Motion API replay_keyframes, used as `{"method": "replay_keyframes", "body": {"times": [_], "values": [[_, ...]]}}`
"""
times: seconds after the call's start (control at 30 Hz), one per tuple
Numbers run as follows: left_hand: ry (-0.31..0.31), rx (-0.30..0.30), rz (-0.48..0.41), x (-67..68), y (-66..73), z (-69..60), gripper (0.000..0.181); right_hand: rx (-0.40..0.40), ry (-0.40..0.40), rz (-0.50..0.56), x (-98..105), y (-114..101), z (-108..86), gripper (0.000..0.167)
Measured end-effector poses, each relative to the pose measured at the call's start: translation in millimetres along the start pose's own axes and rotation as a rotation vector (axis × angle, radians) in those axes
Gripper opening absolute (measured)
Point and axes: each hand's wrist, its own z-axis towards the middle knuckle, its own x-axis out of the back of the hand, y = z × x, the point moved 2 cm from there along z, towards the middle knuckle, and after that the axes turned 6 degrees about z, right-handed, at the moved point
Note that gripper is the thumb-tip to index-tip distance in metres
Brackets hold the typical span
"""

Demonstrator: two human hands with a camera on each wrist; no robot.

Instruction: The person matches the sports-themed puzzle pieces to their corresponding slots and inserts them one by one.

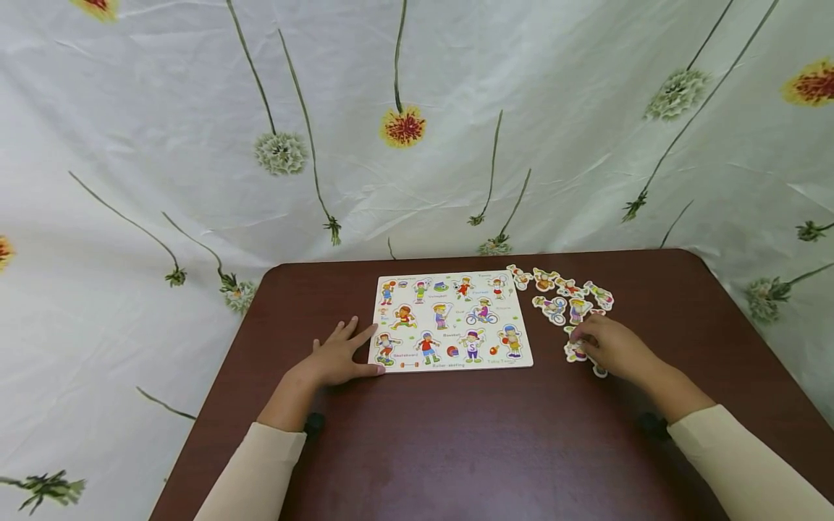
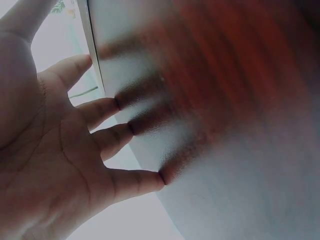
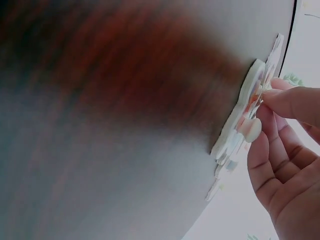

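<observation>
A white puzzle board [image 1: 456, 362] printed with children playing sports lies on the brown table. My left hand [image 1: 339, 354] is spread at its left side, thumb and index finger at the board's edge; in the left wrist view the straight fingertips [image 2: 162, 181] touch the table. To the right of the board my right hand [image 1: 609, 347] is over the loose puzzle pieces. In the right wrist view its thumb and index finger pinch at a puzzle piece [image 3: 235, 132], beside a pale round knob [image 3: 250, 130]. The exact contact is partly hidden by the fingers.
Several loose pieces lie right of the board, among them a bicycle piece [image 1: 554, 310] and a piece with a standing figure [image 1: 578, 310]. One piece [image 1: 520, 277] is near the board's top right corner. A flowered cloth [image 1: 443, 188] hangs behind the table [image 1: 456, 449].
</observation>
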Motion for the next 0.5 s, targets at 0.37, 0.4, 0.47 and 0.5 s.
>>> {"method": "replay_keyframes", "body": {"times": [0.37, 0.4, 0.47, 0.5], "values": [[-0.005, 0.004, 0.006, -0.3, -1.2, 1.1, 0.096, -0.015, 0.024, 0.043, 3.3, -10.5, 7.4, 0.007], [-0.005, 0.004, 0.005, 0.1, -0.8, 0.8, 0.096, -0.014, 0.028, 0.043, 2.5, -13.5, 9.1, 0.007], [-0.006, 0.004, 0.003, 0.5, 0.0, 0.5, 0.096, -0.019, 0.033, 0.052, 0.3, -19.9, 13.0, 0.006], [-0.007, 0.004, 0.002, 0.6, 0.3, 0.3, 0.096, -0.022, 0.034, 0.061, -1.0, -23.3, 15.0, 0.006]]}}
